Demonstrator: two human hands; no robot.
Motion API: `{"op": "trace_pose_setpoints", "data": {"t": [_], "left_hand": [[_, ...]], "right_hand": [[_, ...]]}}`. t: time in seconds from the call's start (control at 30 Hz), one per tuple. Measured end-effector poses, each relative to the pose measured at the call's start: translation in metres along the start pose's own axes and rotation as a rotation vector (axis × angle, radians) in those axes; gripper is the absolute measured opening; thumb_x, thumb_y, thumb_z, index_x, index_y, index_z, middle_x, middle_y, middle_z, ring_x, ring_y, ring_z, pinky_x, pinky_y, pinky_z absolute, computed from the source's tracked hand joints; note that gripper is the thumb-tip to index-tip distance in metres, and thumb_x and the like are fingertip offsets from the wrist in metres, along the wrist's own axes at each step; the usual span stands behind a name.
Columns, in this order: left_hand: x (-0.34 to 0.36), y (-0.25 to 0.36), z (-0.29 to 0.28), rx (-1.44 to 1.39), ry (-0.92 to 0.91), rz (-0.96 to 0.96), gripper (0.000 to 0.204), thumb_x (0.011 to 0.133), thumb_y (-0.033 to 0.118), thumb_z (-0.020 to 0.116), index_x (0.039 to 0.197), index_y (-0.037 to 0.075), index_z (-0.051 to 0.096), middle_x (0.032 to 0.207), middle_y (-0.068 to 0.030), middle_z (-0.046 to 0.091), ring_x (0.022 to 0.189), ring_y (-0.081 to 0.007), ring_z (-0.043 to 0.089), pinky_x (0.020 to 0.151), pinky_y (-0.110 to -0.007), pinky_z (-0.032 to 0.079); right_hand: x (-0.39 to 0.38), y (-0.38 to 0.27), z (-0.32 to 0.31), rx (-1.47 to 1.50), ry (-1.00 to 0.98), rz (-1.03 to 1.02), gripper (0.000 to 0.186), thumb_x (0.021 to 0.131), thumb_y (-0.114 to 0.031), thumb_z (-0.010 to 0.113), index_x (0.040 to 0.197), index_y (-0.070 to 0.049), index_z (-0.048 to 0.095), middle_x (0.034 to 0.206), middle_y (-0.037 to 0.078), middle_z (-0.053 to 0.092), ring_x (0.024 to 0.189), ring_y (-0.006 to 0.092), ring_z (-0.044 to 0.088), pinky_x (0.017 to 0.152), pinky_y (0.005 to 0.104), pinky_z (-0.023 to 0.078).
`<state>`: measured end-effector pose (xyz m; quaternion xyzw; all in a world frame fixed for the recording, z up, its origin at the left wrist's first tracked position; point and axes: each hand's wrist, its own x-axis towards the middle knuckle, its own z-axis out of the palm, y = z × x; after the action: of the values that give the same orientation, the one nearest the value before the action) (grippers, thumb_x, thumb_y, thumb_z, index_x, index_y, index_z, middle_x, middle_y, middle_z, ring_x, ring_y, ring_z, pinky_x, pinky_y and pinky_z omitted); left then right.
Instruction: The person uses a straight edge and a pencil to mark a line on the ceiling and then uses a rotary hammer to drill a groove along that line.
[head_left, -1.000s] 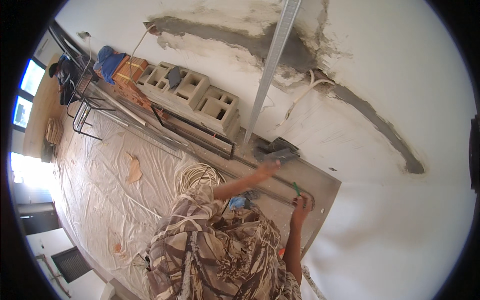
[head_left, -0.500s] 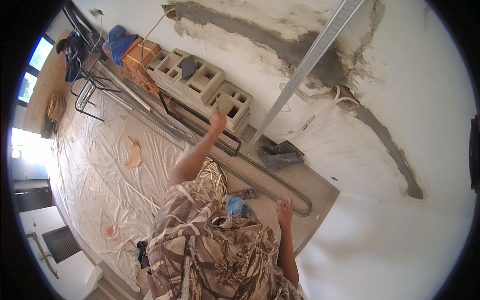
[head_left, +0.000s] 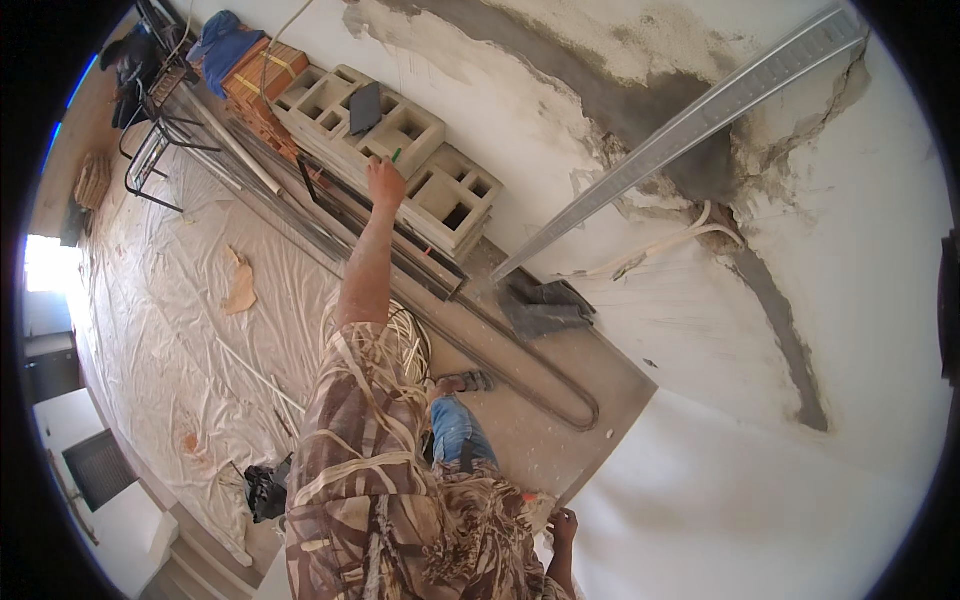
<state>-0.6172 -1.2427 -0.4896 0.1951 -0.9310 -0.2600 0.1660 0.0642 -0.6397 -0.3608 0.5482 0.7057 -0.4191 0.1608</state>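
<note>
My left hand (head_left: 385, 183) reaches out over the hollow concrete blocks (head_left: 440, 205), with its fingers closed. From them pokes the tip of a thin green pencil-like stick (head_left: 397, 155); the rest of it is hidden. Beside my right hip, my right hand (head_left: 563, 525) has curled fingers at the hem of my camouflage shirt (head_left: 380, 440). Whatever they grip there is too small to make out. A small red thing (head_left: 528, 497) shows at the shirt's edge close by.
A perforated metal channel (head_left: 690, 130) leans against the wall, which has grey patched grooves and a loose cable (head_left: 650, 258). Long pipes (head_left: 300, 235) and a coil of conduit (head_left: 408, 340) lie by the blocks. Plastic sheeting (head_left: 190, 330) covers the floor. Another person (head_left: 130, 75) is far left.
My left hand has moved left and farther out with the green stick. My right hand has dropped down to the shirt hem and its fingers have curled. The view has shifted.
</note>
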Motion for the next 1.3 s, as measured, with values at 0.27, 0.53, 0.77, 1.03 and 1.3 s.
{"op": "trace_pose_setpoints", "data": {"t": [0.27,0.53,0.77,1.03,1.3], "left_hand": [[-0.066,0.030,-0.014,-0.169,0.282,-0.023,0.051,0.087,0.008,0.059,0.135,-0.002,0.047,0.128,-0.0285,0.047,0.122,-0.0440,0.043,0.102,-0.052,0.036],[-0.398,0.085,0.065,0.086,-1.301,0.622,0.043,0.092,0.032,0.059,0.131,0.013,0.057,0.123,-0.0159,0.056,0.111,-0.0358,0.050,0.089,-0.049,0.041],[-0.456,0.152,0.079,0.005,-1.798,0.533,0.053,0.095,0.043,0.055,0.133,0.006,0.053,0.105,-0.0148,0.064,0.087,-0.0272,0.063,0.069,-0.044,0.051],[-0.367,0.322,0.107,0.381,-1.769,0.832,0.033,0.095,0.037,0.056,0.106,0.006,0.058,0.085,-0.0056,0.058,0.067,-0.0174,0.053,0.057,-0.033,0.044],[-0.526,0.390,0.122,0.064,-2.309,0.626,0.044,0.097,0.039,0.052,0.130,0.010,0.053,0.119,-0.0101,0.060,0.102,-0.0220,0.061,0.087,-0.038,0.049]], "right_hand": [[-0.036,0.049,0.029,0.086,0.023,0.061,0.030,0.091,-0.021,0.056,0.116,-0.006,0.058,0.091,0.011,0.066,0.079,0.0167,0.065,0.059,0.0298,0.051],[-0.044,0.159,0.082,-0.156,0.300,0.040,0.049,0.086,-0.039,0.054,0.115,-0.001,0.064,0.117,0.025,0.063,0.112,0.0393,0.059,0.096,0.0460,0.045],[-0.089,0.132,0.099,0.289,0.501,0.238,0.054,0.086,-0.045,0.057,0.126,-0.009,0.060,0.140,0.020,0.047,0.131,0.0361,0.041,0.110,0.0482,0.031],[-0.137,0.201,0.216,0.824,1.053,0.710,0.049,0.086,-0.043,0.058,0.110,-0.001,0.065,0.112,0.022,0.064,0.106,0.0394,0.060,0.091,0.0442,0.046],[-0.188,0.174,0.433,0.492,0.300,0.701,0.048,0.088,-0.044,0.057,0.106,-0.001,0.067,0.110,0.022,0.065,0.104,0.0397,0.060,0.089,0.0469,0.046]]}}
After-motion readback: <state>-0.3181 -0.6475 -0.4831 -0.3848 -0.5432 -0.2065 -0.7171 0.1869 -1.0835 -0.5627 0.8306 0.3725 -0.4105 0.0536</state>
